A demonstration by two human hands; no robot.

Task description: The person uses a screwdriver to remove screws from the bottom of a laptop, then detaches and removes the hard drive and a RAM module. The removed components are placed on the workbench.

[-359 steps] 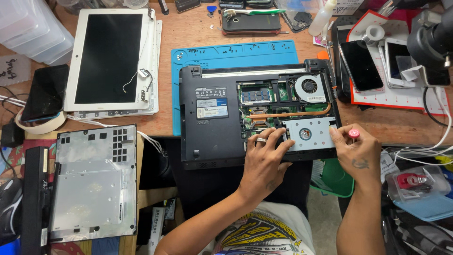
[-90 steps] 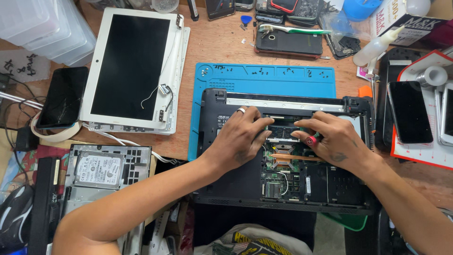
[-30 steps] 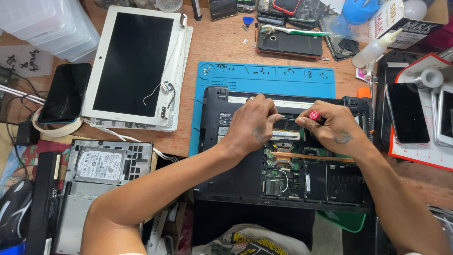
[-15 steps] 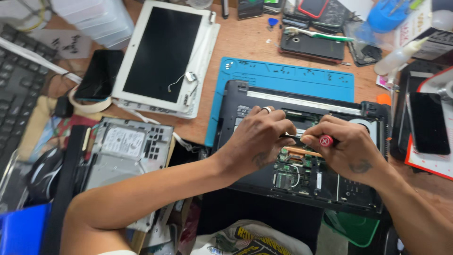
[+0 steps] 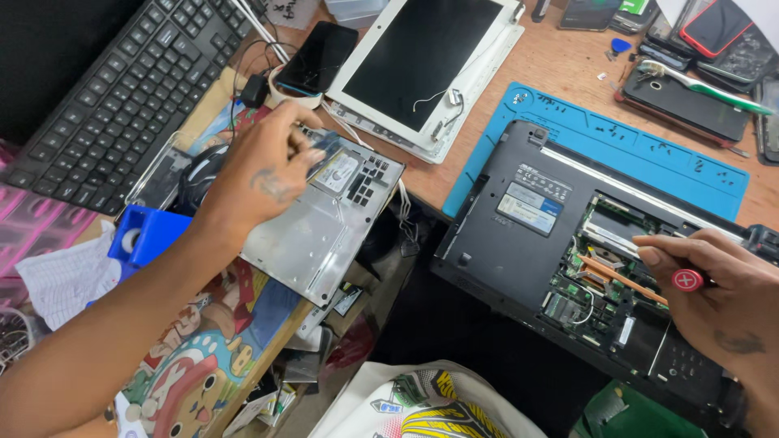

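Open laptop (image 5: 568, 243) lies under right hand (image 5: 722, 300); left hand (image 5: 264, 166) apparently pinches something.

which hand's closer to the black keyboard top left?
Left. The left hand is over the silver laptop panel, just right of the black keyboard. The right hand holds a screwdriver over the open laptop, far right.

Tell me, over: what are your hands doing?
Left hand reaching over silver panel, fingers pinched on something small. Right hand gripping red-capped screwdriver over open laptop. Nothing in the way.
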